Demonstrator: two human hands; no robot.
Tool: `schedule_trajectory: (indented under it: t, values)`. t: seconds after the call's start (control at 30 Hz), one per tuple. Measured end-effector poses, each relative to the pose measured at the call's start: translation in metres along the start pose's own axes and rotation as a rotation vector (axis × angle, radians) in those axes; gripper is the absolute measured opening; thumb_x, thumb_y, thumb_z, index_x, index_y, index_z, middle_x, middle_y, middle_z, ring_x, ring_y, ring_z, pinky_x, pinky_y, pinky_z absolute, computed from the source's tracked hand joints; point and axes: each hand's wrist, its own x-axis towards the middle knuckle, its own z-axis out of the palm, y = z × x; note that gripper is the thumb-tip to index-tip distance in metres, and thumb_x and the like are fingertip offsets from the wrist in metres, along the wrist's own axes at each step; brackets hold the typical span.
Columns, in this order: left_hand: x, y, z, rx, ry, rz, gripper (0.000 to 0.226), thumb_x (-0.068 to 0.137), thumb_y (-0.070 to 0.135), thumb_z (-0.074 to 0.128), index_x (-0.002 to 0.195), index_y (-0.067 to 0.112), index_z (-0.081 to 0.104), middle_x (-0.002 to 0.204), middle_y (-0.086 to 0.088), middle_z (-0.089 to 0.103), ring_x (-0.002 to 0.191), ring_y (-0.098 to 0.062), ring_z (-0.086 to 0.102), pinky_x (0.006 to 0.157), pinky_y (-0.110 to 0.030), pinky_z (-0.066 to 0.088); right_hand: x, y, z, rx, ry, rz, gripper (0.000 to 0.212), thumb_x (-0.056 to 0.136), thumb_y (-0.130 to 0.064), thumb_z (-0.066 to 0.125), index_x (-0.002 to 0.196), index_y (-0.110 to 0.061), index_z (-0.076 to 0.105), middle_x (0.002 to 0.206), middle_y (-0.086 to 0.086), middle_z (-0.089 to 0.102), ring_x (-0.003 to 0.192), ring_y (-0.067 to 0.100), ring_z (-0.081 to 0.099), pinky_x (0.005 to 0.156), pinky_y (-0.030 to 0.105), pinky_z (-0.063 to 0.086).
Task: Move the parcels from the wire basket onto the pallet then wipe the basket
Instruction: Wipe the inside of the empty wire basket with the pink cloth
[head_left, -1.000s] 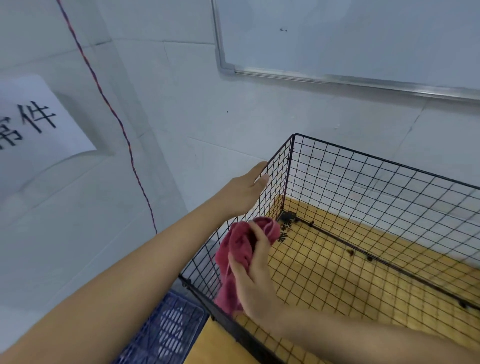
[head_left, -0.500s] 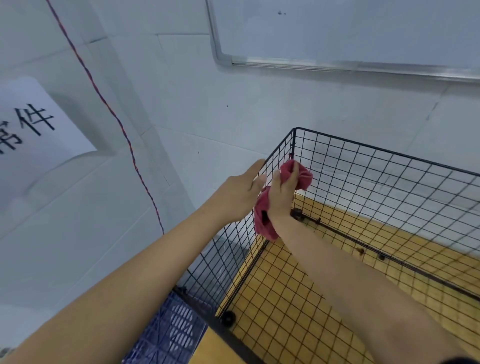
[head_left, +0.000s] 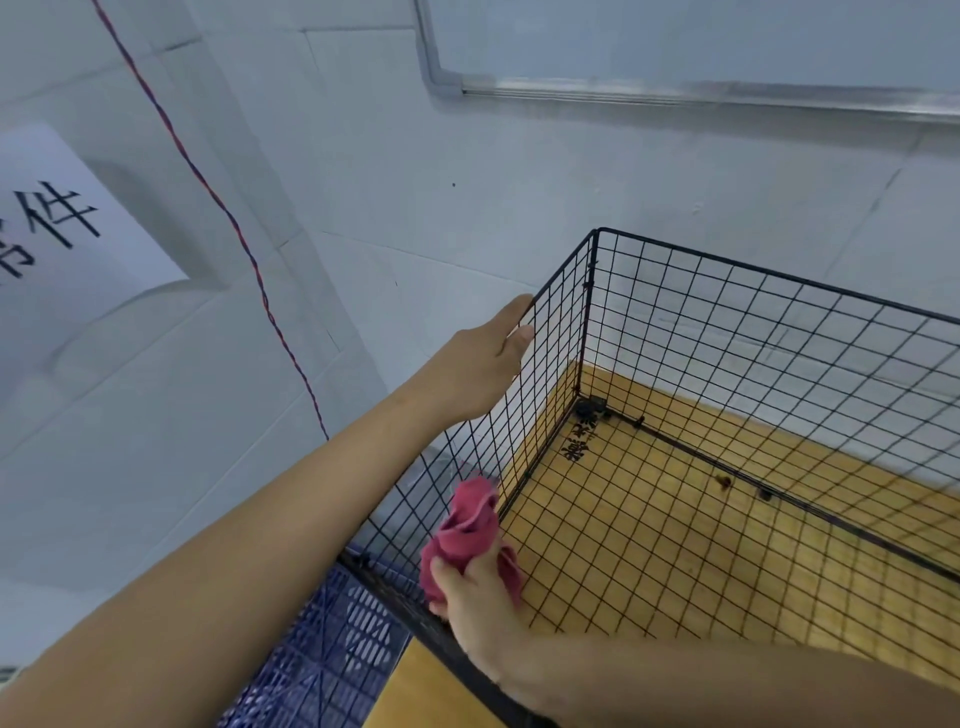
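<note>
The wire basket (head_left: 753, 332) is black and sits on a yellow wooden board (head_left: 415, 696), close to a pale wall. The left hand (head_left: 483, 364) is up at the top edge of the basket's left side. Its fingers are straight and lie flat on the outside of the wires, and the thumb touches the top wire. This hand holds nothing. The right hand (head_left: 480, 603) is low down inside the basket, near the front corner of that same side. Its fingers are curled tight around a red cloth (head_left: 467, 525). Most of the cloth sticks up above the fingers in a bunch and touches the inside of the side wires. A small bit hangs out to the right of the fingers. A blue plastic pallet (head_left: 332, 654) lies below the basket, just outside that corner. On the wall there is a white paper sign (head_left: 57, 244) with black writing, a thin red and blue cord (head_left: 208, 192), and the metal edge of a whiteboard (head_left: 675, 96) higher up.
</note>
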Motion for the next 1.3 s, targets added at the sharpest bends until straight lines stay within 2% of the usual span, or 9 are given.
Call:
schedule_trajectory:
  t: [0.17, 0.27, 0.37, 0.53, 0.77, 0.87, 1.0, 1.17, 1.3]
  values:
    - [0.001, 0.0, 0.0, -0.032, 0.0, 0.004, 0.045, 0.101, 0.036, 0.024, 0.146, 0.035, 0.021, 0.107, -0.006, 0.057, 0.096, -0.017, 0.057, 0.068, -0.021, 0.048, 0.007, -0.008, -0.023, 0.236, -0.125, 0.155, 0.049, 0.082, -0.031, 0.065, 0.122, -0.033, 0.036, 0.114, -0.001, 0.052, 0.103, 0.016, 0.054, 0.095, 0.04, 0.047]
    - [0.0, 0.001, -0.001, -0.051, 0.003, 0.008, 0.043, 0.101, 0.034, 0.024, 0.145, 0.036, 0.023, 0.102, -0.003, 0.057, 0.093, -0.014, 0.056, 0.069, -0.024, 0.047, 0.034, -0.018, -0.031, 0.495, 0.155, 0.29, 0.03, 0.08, -0.03, 0.066, 0.104, -0.035, 0.049, 0.104, 0.009, 0.062, 0.099, 0.029, 0.06, 0.093, 0.051, 0.046]
    - [-0.002, 0.003, -0.001, -0.046, 0.002, 0.015, 0.043, 0.102, 0.035, 0.024, 0.144, 0.037, 0.023, 0.103, -0.004, 0.059, 0.093, -0.012, 0.055, 0.074, -0.029, 0.049, 0.061, -0.029, -0.043, 0.504, 0.334, 0.366, 0.012, 0.087, -0.027, 0.059, 0.097, -0.022, 0.054, 0.08, 0.006, 0.064, 0.084, 0.024, 0.062, 0.088, 0.044, 0.049]
    - [0.0, 0.0, -0.001, -0.06, -0.002, 0.012, 0.044, 0.101, 0.034, 0.025, 0.145, 0.037, 0.022, 0.104, -0.006, 0.06, 0.093, -0.012, 0.055, 0.075, -0.023, 0.046, 0.112, -0.057, -0.089, 0.365, 0.607, 0.076, 0.01, 0.094, -0.015, 0.049, 0.103, -0.018, 0.049, 0.078, -0.004, 0.052, 0.064, 0.011, 0.051, 0.054, 0.023, 0.044]
    - [0.001, -0.001, -0.001, -0.045, 0.0, 0.011, 0.044, 0.101, 0.035, 0.024, 0.145, 0.038, 0.022, 0.106, -0.006, 0.061, 0.094, -0.014, 0.057, 0.079, -0.026, 0.046, 0.165, -0.073, -0.131, 0.103, 0.821, -0.127, 0.018, 0.092, -0.018, 0.052, 0.107, -0.009, 0.05, 0.092, 0.003, 0.056, 0.09, 0.02, 0.057, 0.075, 0.029, 0.049]
    - [0.002, -0.002, -0.001, -0.038, -0.003, 0.011, 0.043, 0.101, 0.034, 0.024, 0.144, 0.038, 0.022, 0.104, -0.004, 0.06, 0.092, -0.011, 0.056, 0.078, -0.026, 0.046, 0.175, -0.049, -0.13, 0.053, 0.751, -0.18, 0.03, 0.085, -0.031, 0.055, 0.112, -0.017, 0.047, 0.106, 0.006, 0.058, 0.093, 0.021, 0.062, 0.08, 0.034, 0.053]
    - [0.003, -0.002, 0.0, -0.031, -0.002, 0.007, 0.043, 0.101, 0.035, 0.024, 0.145, 0.038, 0.022, 0.102, -0.002, 0.06, 0.09, -0.009, 0.055, 0.078, -0.026, 0.046, 0.158, -0.026, -0.129, -0.214, 0.407, -0.392, 0.008, 0.092, -0.026, 0.043, 0.089, -0.019, 0.047, 0.076, -0.001, 0.046, 0.061, 0.01, 0.057, 0.047, 0.016, 0.041]
    - [0.002, 0.0, 0.0, -0.022, -0.006, 0.013, 0.044, 0.102, 0.034, 0.024, 0.145, 0.037, 0.021, 0.108, -0.007, 0.061, 0.095, -0.013, 0.057, 0.077, -0.028, 0.048, 0.122, -0.009, -0.115, -0.5, 0.482, -0.162, 0.034, 0.089, -0.028, 0.056, 0.12, -0.016, 0.052, 0.12, 0.009, 0.05, 0.094, 0.021, 0.061, 0.092, 0.037, 0.051]
    - [0.001, 0.001, -0.002, -0.024, 0.0, 0.012, 0.042, 0.102, 0.032, 0.024, 0.144, 0.037, 0.023, 0.105, -0.009, 0.061, 0.089, -0.011, 0.057, 0.072, -0.026, 0.05, 0.082, 0.012, -0.081, -0.601, 0.319, -0.091, 0.049, 0.091, -0.033, 0.053, 0.137, -0.024, 0.038, 0.132, 0.011, 0.031, 0.098, 0.018, 0.052, 0.104, 0.026, 0.034]
